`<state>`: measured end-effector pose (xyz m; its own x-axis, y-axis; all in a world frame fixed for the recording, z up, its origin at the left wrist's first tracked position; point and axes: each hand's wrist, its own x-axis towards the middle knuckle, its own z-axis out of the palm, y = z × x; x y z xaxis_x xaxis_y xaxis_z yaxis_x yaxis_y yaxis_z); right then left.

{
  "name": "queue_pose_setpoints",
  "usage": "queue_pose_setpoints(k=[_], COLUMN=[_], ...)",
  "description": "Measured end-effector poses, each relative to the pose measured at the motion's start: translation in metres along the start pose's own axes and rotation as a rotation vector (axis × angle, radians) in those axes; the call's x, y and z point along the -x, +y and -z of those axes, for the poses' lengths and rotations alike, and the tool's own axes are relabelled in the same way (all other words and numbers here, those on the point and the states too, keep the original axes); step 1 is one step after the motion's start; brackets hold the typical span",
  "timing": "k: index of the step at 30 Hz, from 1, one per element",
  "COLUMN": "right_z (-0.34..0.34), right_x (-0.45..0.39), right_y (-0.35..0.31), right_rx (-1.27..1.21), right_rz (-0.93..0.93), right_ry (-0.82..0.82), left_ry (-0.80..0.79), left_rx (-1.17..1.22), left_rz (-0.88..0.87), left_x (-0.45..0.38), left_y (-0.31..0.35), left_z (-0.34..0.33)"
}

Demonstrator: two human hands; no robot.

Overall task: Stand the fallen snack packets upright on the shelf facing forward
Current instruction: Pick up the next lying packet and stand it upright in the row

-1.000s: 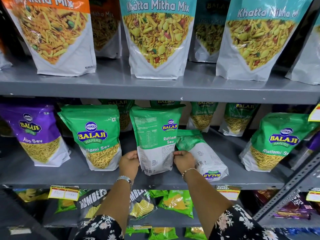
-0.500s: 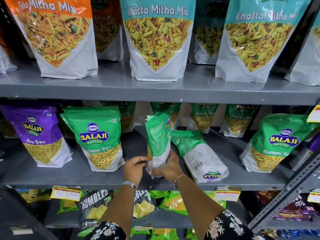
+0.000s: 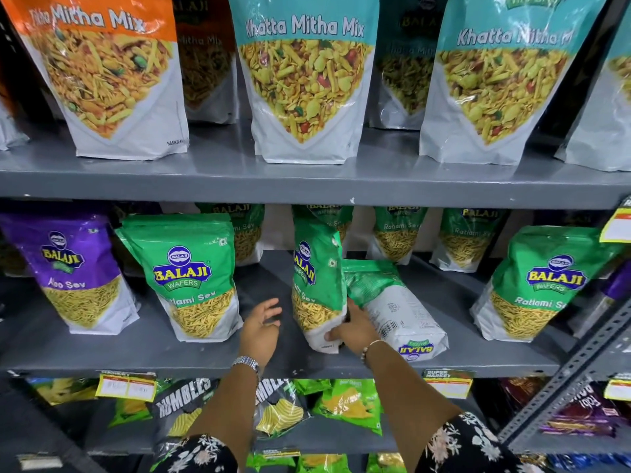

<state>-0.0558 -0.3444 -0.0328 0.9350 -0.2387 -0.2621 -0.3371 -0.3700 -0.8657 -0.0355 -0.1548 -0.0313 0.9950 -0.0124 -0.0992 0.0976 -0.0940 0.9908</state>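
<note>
A green Ratlami Sev packet (image 3: 316, 285) stands upright on the grey middle shelf (image 3: 205, 356), its front turned partly toward me and to the left. My right hand (image 3: 353, 331) grips its lower right edge. My left hand (image 3: 263, 327) hovers just left of it, fingers spread, touching nothing. Directly to the right a second green-and-white packet (image 3: 392, 305) lies flat on its face, back panel and barcode up, its logo upside down at the front edge.
Upright Ratlami Sev packets (image 3: 191, 278) (image 3: 532, 285) stand left and right, a purple Aloo Sev packet (image 3: 73, 274) further left, more packets behind. Large Mitha Mix bags (image 3: 304, 80) fill the shelf above. Chip packets (image 3: 348, 404) and price tags sit below.
The held packet has turned from back-facing through edge-on to its front showing. My left hand has let go and drawn away to the left; my right hand still holds it.
</note>
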Motion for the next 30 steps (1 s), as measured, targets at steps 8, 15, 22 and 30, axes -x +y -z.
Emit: queue_pose_setpoints(k=[8, 15, 22, 30], right_z=[0.03, 0.051, 0.041, 0.014], right_x=[-0.013, -0.041, -0.036, -0.033], right_y=[-0.012, -0.008, 0.005, 0.017], right_rx=[0.126, 0.294, 0.102, 0.014], right_rz=[0.008, 0.02, 0.015, -0.006], right_ry=[-0.134, -0.198, -0.012, 0.04], left_ry=[-0.048, -0.083, -0.157, 0.0], left_rx=[0.005, 0.128, 0.089, -0.089], left_rz=[0.013, 0.112, 0.092, 0.035], left_x=[-0.016, -0.022, -0.025, -0.034], left_y=[0.001, 0.012, 0.017, 0.001], left_z=[0.004, -0.001, -0.01, -0.013])
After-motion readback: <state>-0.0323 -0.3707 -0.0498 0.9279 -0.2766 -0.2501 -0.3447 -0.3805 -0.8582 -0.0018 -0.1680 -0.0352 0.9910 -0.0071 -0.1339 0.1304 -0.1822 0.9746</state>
